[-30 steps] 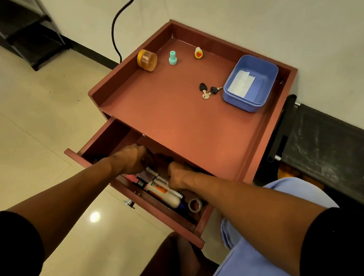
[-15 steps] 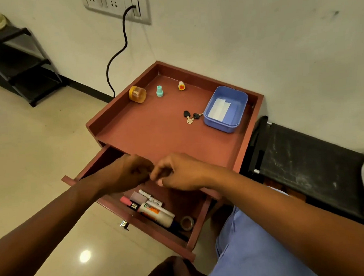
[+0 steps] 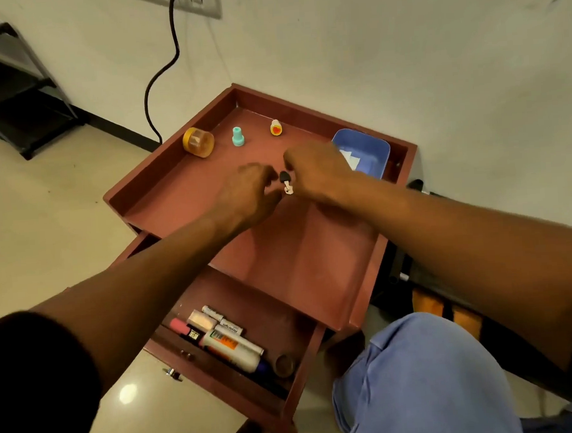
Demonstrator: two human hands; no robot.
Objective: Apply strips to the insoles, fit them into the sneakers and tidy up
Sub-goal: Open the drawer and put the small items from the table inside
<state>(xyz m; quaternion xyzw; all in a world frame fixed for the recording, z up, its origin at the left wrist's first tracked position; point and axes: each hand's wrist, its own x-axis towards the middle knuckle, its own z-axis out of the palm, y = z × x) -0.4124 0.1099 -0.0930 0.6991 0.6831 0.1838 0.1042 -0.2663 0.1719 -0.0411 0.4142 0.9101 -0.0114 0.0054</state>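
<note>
My left hand (image 3: 253, 193) and my right hand (image 3: 317, 171) hover close together over the red table top (image 3: 280, 250), fingers curled and blurred. Whether either one holds something small is not clear. A black-headed key pair (image 3: 286, 183) lies on the table in the gap between them. Behind my right hand stands a blue tray (image 3: 374, 147) with white strips (image 3: 351, 158) inside, partly hidden by that hand. No sneaker or insole is in view.
The table's drawer (image 3: 303, 359) is pulled out below my arms, holding markers, a white glue tube (image 3: 232, 350) and a tape roll (image 3: 284, 365). At the back stand an orange jar (image 3: 199, 142), a teal stamp (image 3: 238, 137) and a heart stamp (image 3: 276, 128). A black bench is at right, a cable on the wall.
Both hands have left the drawer, met above its front, then moved up and back over the table top to the keys beside the blue tray.
</note>
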